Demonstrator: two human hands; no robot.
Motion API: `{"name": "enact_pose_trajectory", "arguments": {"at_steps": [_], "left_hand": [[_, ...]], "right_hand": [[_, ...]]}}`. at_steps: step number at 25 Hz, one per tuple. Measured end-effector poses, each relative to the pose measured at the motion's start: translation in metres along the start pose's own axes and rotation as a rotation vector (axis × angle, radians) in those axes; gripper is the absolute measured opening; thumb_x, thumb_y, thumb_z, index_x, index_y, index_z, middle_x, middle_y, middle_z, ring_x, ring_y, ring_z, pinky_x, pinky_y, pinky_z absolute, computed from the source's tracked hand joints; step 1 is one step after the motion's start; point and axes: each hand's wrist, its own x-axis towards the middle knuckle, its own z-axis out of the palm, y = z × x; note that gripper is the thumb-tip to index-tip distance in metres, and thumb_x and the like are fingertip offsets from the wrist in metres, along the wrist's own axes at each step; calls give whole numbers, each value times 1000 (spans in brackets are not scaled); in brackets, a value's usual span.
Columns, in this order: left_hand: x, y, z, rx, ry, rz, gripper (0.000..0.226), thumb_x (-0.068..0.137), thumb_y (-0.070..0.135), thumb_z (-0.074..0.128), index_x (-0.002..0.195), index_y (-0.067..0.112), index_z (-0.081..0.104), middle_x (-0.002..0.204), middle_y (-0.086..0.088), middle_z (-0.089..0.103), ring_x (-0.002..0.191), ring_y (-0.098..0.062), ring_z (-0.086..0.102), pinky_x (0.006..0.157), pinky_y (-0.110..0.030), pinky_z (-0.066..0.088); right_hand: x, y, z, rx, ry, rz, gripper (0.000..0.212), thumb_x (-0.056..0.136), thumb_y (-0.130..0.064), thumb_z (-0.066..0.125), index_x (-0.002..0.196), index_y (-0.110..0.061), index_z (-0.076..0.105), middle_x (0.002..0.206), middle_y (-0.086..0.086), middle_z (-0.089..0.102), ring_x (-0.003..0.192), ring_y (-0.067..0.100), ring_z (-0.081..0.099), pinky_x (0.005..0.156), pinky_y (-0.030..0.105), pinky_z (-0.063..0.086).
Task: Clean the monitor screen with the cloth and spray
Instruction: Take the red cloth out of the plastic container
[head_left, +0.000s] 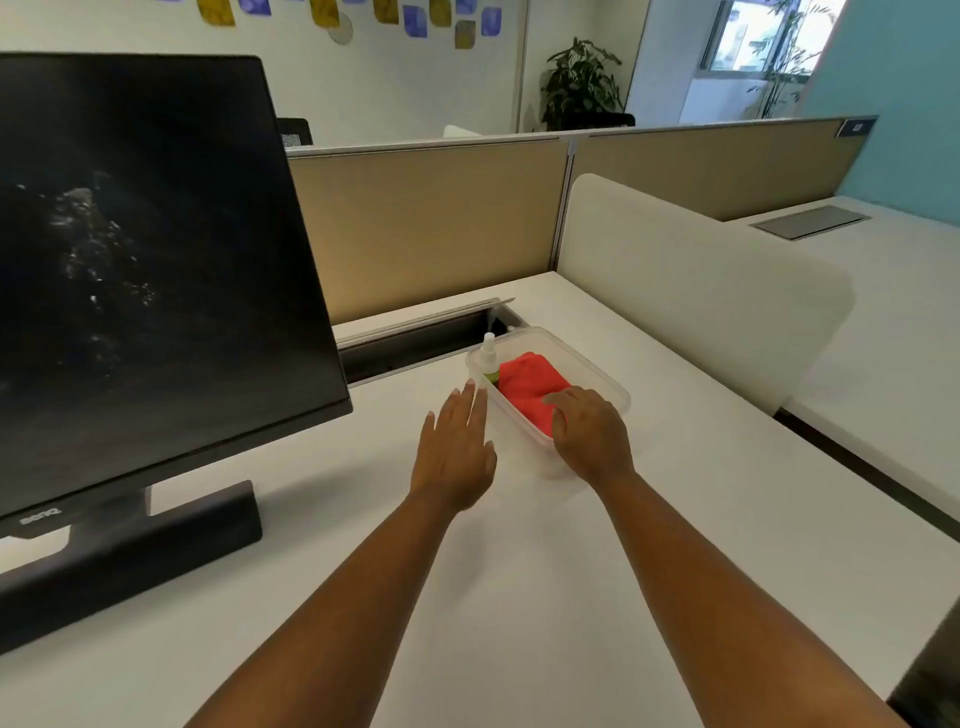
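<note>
Right hand (589, 434) curls onto the red cloth (527, 387) in the tub (597, 374) while the left (454, 449), grip spread, nears the spray bottle (489, 358) at twelve o'clock, liable to topple it.

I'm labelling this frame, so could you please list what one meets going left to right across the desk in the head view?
Monitor → left hand → spray bottle → red cloth → right hand → white divider.

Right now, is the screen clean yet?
Not yet. The monitor screen has smudgy spots. The red cloth and spray bottle sit in the clear box. The right hand reaches onto the cloth; the left hand is flat beside the box. Spraying and wiping remain.
</note>
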Motion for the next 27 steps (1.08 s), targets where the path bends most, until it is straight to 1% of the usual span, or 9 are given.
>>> {"name": "enact_pose_trajectory", "arguments": {"at_steps": [3,7,10,12,15,17,21,24,27], "left_hand": [[12,6,6,1,-65,31,63,96,38,30,145,20,-4,157,-2,-3,145,-21,-1,116,-44,4],[21,8,9,15,-140,62,61,96,41,25,145,22,-5,157,0,-5,145,-19,-4,116,-46,4],[23,8,11,44,-184,82,60,96,44,20,145,23,-7,157,2,-7,144,-17,-8,117,-47,1],[23,8,13,74,-210,93,60,95,46,19,145,24,-8,157,2,-9,144,-18,-11,116,-47,-2],[23,8,17,96,-218,83,63,94,49,18,144,24,-11,156,3,-12,143,-18,-15,115,-47,-6],[23,8,19,102,-216,74,64,94,50,18,143,25,-13,156,4,-13,143,-19,-15,114,-48,-9],[24,9,22,110,-222,57,65,93,51,19,143,25,-14,156,4,-14,143,-19,-15,113,-49,-10],[25,9,21,109,-232,60,65,94,51,20,144,25,-13,156,5,-13,143,-19,-13,113,-50,-9],[26,8,16,47,-288,50,64,94,51,20,144,26,-12,156,4,-12,144,-19,-10,114,-52,-5]], "right_hand": [[17,16,5,11,-21,103,31,91,-5,42,115,-4,63,118,16,63,106,30,57,93,36,44],[50,30,14,16,-268,313,34,90,-9,41,120,-7,57,121,14,60,110,30,55,94,36,44],[68,36,24,-80,-449,366,33,93,-18,45,122,-6,52,124,15,58,111,31,55,95,37,44],[74,39,31,-115,-539,395,38,93,-23,47,127,-5,45,129,15,54,116,32,52,98,38,42],[79,41,41,-113,-612,480,52,92,-29,51,135,-4,33,136,15,47,122,34,47,101,41,39],[82,40,44,-112,-624,502,57,91,-32,53,136,-3,32,137,15,46,122,34,48,102,41,39],[83,40,46,-133,-615,478,50,87,-34,59,126,-4,47,128,15,54,115,31,54,97,37,43],[83,39,42,-49,-517,556,39,83,-27,64,114,-5,55,117,14,61,104,30,59,85,33,47],[88,32,30,109,-365,632,32,82,-23,61,106,-2,58,110,16,64,99,31,60,75,33,45]]}}
